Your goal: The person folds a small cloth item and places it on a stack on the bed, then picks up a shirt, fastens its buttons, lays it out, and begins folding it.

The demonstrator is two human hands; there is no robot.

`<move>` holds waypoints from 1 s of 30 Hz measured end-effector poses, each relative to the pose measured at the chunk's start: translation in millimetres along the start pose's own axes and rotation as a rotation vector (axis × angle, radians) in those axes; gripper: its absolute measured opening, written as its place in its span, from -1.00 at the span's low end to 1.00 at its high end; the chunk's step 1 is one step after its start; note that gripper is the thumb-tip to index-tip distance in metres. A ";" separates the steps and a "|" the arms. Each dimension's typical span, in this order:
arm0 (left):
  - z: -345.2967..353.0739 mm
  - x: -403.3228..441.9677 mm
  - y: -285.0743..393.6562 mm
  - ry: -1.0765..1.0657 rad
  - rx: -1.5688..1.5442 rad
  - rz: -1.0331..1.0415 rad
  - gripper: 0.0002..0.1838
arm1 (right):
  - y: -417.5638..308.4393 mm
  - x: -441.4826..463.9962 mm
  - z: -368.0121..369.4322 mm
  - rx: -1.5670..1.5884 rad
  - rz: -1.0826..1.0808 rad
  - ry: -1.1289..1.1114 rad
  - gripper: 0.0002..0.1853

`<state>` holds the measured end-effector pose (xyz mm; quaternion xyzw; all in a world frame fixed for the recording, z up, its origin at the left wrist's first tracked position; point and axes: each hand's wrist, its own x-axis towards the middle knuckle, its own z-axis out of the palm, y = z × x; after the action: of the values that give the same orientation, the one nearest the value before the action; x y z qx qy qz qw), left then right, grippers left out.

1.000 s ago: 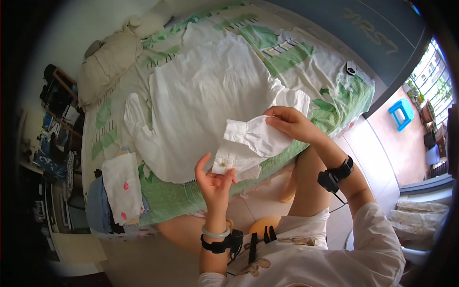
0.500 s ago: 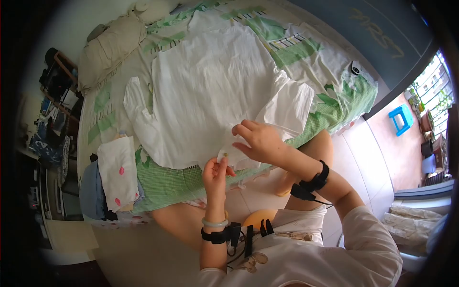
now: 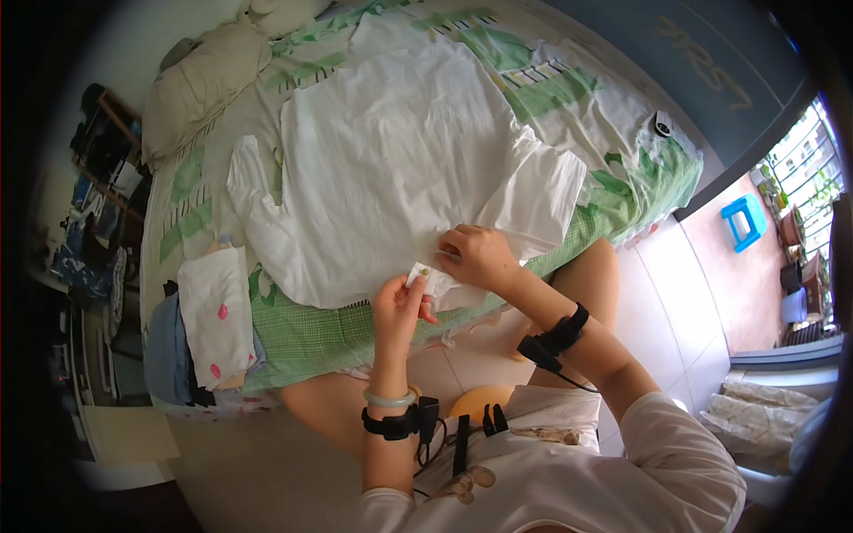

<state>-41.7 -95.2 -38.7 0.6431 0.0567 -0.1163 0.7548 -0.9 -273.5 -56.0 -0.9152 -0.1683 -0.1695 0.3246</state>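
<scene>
A white long-sleeved shirt (image 3: 382,160) lies spread out on the bed, its sleeves bent to either side. At its near edge, my left hand (image 3: 397,306) pinches a corner of the shirt between thumb and fingers. A small brownish-gold button (image 3: 425,272) shows on that corner, just past the thumb tip. Close by on the right, my right hand (image 3: 480,256) has its fingers curled and closed on the shirt's white fabric near the edge.
Folded clothes (image 3: 216,315) are stacked at the bed's near left corner. A beige pillow (image 3: 206,98) lies at the far left. On the bed's right side rests a small black-and-white device (image 3: 663,124). A blue stool (image 3: 744,222) stands on the floor beyond the doorway.
My right hand has gone from open fingers above the shirt to a closed grip on its fabric. My left hand has lifted the buttoned corner slightly up and to the right.
</scene>
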 end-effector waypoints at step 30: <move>4.3 20.0 -7.6 0.002 -0.031 0.021 -0.78 | -17.1 -15.2 -2.1 0.715 0.360 0.001 -0.78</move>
<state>-24.6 -102.6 -50.0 0.6322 0.0526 -0.1068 0.7656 -21.9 -265.4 -51.6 -0.7593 -0.0533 -0.0411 0.6473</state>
